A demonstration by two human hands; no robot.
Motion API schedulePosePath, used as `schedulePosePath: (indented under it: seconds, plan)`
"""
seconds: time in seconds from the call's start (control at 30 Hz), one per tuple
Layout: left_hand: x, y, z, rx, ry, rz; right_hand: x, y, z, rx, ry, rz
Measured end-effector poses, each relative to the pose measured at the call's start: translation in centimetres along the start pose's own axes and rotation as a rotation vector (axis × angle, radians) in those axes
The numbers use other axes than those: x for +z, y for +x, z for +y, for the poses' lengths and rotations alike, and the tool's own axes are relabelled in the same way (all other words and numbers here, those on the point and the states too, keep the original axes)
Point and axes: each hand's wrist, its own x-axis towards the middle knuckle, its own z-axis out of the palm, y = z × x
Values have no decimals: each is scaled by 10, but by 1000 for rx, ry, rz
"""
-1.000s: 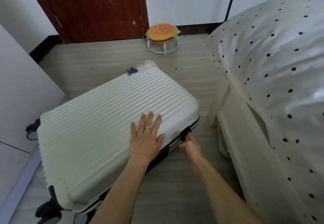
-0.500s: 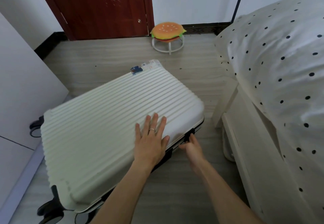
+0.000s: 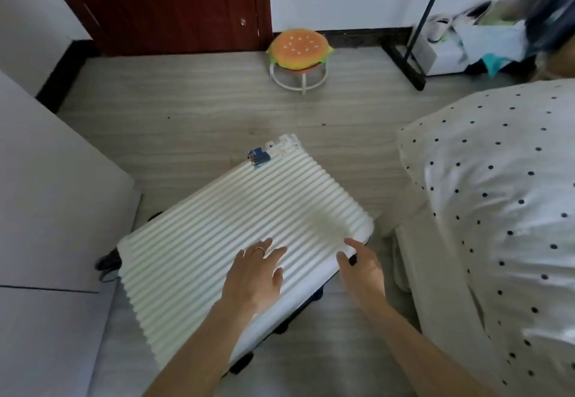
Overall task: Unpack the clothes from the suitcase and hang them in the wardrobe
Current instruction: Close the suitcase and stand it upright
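The white ribbed suitcase [image 3: 217,241] lies flat on the floor [image 3: 202,101], just beside the bed [image 3: 497,210]. Your left hand [image 3: 255,275] rests released on its lid, fingers spread. Your right hand [image 3: 362,269] touches its near right edge, too blurred to tell whether it grips.

One white ribbed suitcase [image 3: 217,225] lies on the floor. Two hands are at it: one left hand [image 3: 255,275] on its lid and one right hand [image 3: 362,269] at its near right edge. One ring [image 3: 259,249] shows on the left hand. One blue sticker [image 3: 259,155] sits at the suitcase's far corner. Beyond the suitcase are one burger-shaped stool [image 3: 298,51] and one dark red door [image 3: 161,1]. Right of the suitcase is one bed [image 3: 497,194] with a dotted cover.
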Motion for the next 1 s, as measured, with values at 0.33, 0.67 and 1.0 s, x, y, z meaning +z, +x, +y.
schedulePosePath:
  seconds: [0.33,0.67,1.0]
  plan:
    - [-76,51,14,-109,-27,-104,-48,63,-62,200,-213,-144]
    - [6,208,21,-390,-156,-37,5,259,-33,505,59,-376]
    - [46,218,19,-399,-49,36,37,322,-21,741,272,-377]
